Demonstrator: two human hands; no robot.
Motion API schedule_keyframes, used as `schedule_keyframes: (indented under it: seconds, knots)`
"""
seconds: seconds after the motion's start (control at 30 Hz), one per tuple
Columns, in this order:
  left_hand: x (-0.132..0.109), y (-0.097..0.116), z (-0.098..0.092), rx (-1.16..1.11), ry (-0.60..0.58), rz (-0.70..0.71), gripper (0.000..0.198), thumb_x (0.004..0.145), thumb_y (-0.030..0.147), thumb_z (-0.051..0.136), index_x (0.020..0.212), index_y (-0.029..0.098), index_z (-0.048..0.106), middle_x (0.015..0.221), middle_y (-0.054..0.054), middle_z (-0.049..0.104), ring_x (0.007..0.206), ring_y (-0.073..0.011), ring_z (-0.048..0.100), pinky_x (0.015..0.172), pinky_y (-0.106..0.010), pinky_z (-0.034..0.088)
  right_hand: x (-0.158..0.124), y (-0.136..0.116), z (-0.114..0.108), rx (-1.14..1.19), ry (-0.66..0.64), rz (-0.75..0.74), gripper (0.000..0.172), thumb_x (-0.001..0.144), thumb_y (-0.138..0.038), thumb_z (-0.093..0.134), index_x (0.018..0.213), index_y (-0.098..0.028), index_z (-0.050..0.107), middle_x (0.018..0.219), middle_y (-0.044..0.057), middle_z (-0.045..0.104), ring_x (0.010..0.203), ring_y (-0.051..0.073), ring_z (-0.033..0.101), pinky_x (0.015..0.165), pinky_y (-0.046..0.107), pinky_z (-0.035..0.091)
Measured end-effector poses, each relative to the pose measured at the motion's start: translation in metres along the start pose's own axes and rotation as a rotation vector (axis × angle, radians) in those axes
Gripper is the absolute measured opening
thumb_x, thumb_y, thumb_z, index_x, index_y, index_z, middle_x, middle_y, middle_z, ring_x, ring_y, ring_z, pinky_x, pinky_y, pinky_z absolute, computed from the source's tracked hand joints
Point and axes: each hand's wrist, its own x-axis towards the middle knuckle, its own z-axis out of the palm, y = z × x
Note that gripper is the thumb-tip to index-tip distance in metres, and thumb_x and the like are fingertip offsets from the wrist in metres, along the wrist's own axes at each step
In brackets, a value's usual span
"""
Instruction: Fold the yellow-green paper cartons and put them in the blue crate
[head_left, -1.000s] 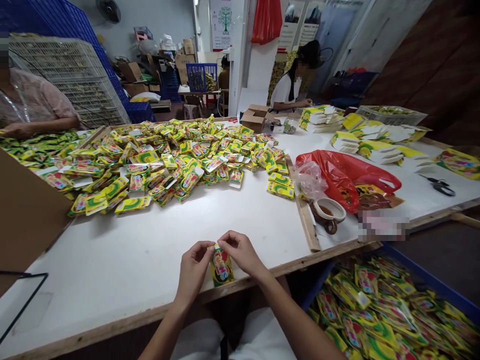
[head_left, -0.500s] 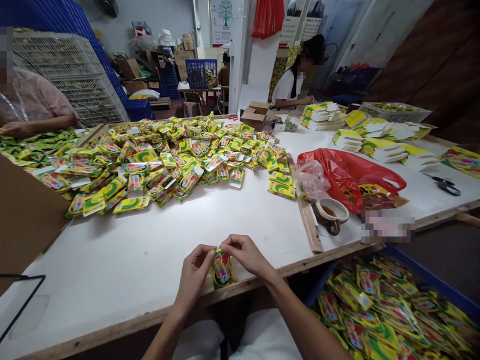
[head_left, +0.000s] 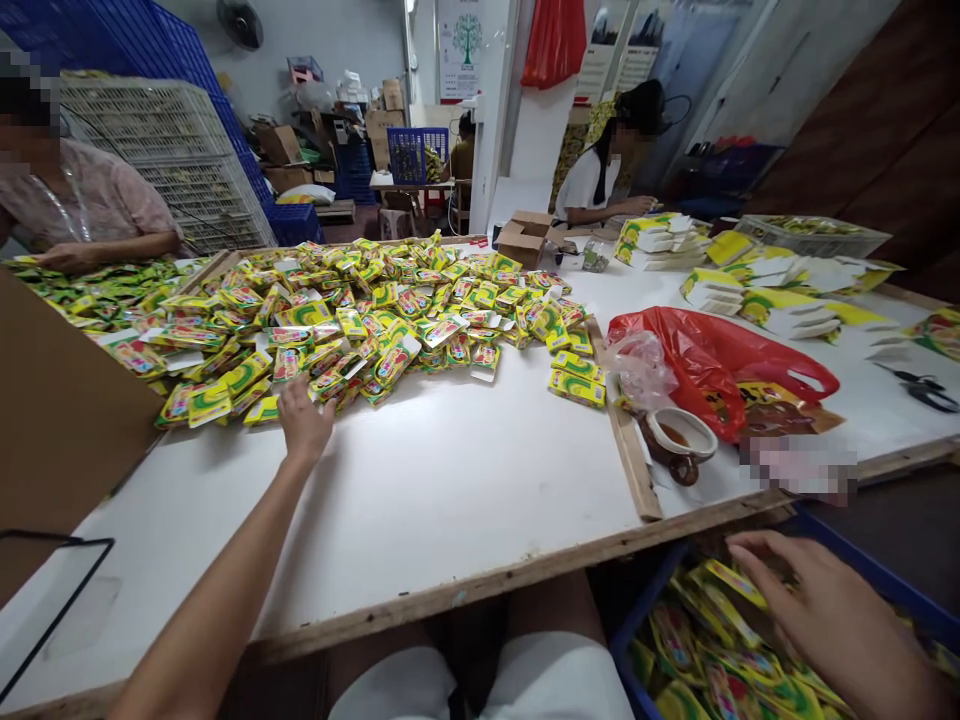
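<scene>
At centre left, the left hand [head_left: 304, 420] is hanging unclenched, apparently empty, at the piled yellow-green cartons [head_left: 360, 325]; at lower right, the right hand [head_left: 832, 605] is hovering over a blue crate [head_left: 637, 612], its grip unclear. Picking seems underway, probably calling for pinching one carton.

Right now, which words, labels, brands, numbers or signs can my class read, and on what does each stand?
No text reads clearly enough to quote.
Small boxes: colourful lettering, too small and blurred.
Packs in the blue crate: likewise.
Tree poster: lines too small.
Wall posters: too small.
Packet by the red bag: bold characters, partly covered.
</scene>
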Motion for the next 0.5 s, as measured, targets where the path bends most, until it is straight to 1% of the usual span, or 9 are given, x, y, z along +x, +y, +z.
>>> schedule_keyframes:
  seconds: [0.07,0.1,0.17,0.2,0.27,0.3,0.4,0.47,0.5]
  knots:
    - [0.018,-0.012,0.0,-0.005,-0.091,0.004,0.04,0.078,0.019,0.055,0.117,0.008,0.055,0.12,-0.015,0.055,0.112,-0.0318,0.05,0.098,-0.047,0.037,-0.01,0.006,-0.001,0.081,-0.075,0.075,0.029,0.067,-0.053,0.058,0.072,-0.026,0.068,0.074,0.009,0.07,0.065,0.028,0.064,0.057,0.038,0.049]
    - [0.018,-0.012,-0.002,-0.014,-0.114,0.01,0.036,0.079,0.017,0.051,0.113,0.009,0.058,0.118,-0.013,0.058,0.109,-0.0304,0.053,0.096,-0.046,0.04,-0.016,-0.003,0.005,0.159,-0.124,0.098,0.031,0.068,-0.054,0.058,0.075,-0.026,0.068,0.075,0.009,0.071,0.066,0.028,0.065,0.057,0.037,0.049]
    - [0.003,-0.003,-0.009,-0.047,-0.074,0.039,0.033,0.083,0.018,0.046,0.113,0.011,0.059,0.119,-0.011,0.058,0.109,-0.0283,0.055,0.097,-0.043,0.041,-0.028,-0.037,0.026,0.331,-0.197,0.11,0.032,0.072,-0.054,0.058,0.078,-0.025,0.067,0.078,0.008,0.071,0.071,0.027,0.066,0.063,0.035,0.051]
    - [-0.012,0.007,-0.013,-0.078,-0.04,0.067,0.034,0.084,0.019,0.045,0.114,0.013,0.059,0.122,-0.011,0.057,0.112,-0.0274,0.053,0.099,-0.041,0.04,-0.033,-0.059,0.039,0.43,-0.242,0.108,0.032,0.075,-0.053,0.057,0.079,-0.023,0.066,0.079,0.007,0.071,0.074,0.026,0.066,0.066,0.034,0.051]
    - [-0.054,0.03,-0.022,-0.205,0.023,0.156,0.033,0.086,0.023,0.046,0.115,0.017,0.06,0.125,-0.01,0.057,0.116,-0.0252,0.052,0.101,-0.039,0.04,-0.039,-0.106,0.068,0.675,-0.356,0.083,0.031,0.08,-0.051,0.055,0.08,-0.021,0.064,0.081,0.008,0.07,0.078,0.024,0.066,0.071,0.033,0.051]
    - [-0.079,0.043,-0.027,-0.271,-0.005,0.204,0.031,0.086,0.023,0.048,0.113,0.021,0.062,0.126,-0.008,0.057,0.117,-0.0244,0.053,0.102,-0.039,0.04,-0.039,-0.128,0.081,0.813,-0.402,0.081,0.032,0.082,-0.05,0.054,0.082,-0.019,0.063,0.083,0.008,0.07,0.078,0.023,0.066,0.071,0.033,0.052]
    - [-0.153,0.078,-0.041,-0.448,-0.23,0.283,0.029,0.083,0.02,0.052,0.108,0.028,0.066,0.123,-0.006,0.06,0.114,-0.0228,0.057,0.1,-0.038,0.044,-0.035,-0.178,0.117,1.176,-0.491,0.104,0.035,0.082,-0.048,0.057,0.101,-0.019,0.056,0.099,0.011,0.068,0.084,0.023,0.067,0.074,0.036,0.053]
    - [-0.188,0.096,-0.048,-0.571,-0.378,0.306,0.031,0.083,0.017,0.05,0.106,0.029,0.067,0.129,-0.006,0.057,0.118,-0.023,0.055,0.099,-0.037,0.047,-0.03,-0.196,0.134,1.329,-0.524,0.11,0.043,0.079,-0.046,0.062,0.11,-0.021,0.048,0.1,0.01,0.068,0.086,0.022,0.067,0.075,0.036,0.053]
    - [-0.2,0.103,-0.05,-0.626,-0.432,0.296,0.032,0.083,0.016,0.049,0.107,0.028,0.067,0.133,-0.006,0.053,0.122,-0.024,0.051,0.101,-0.038,0.045,-0.029,-0.201,0.14,1.374,-0.529,0.106,0.045,0.077,-0.044,0.064,0.111,-0.021,0.044,0.096,0.009,0.069,0.086,0.022,0.067,0.076,0.036,0.053]
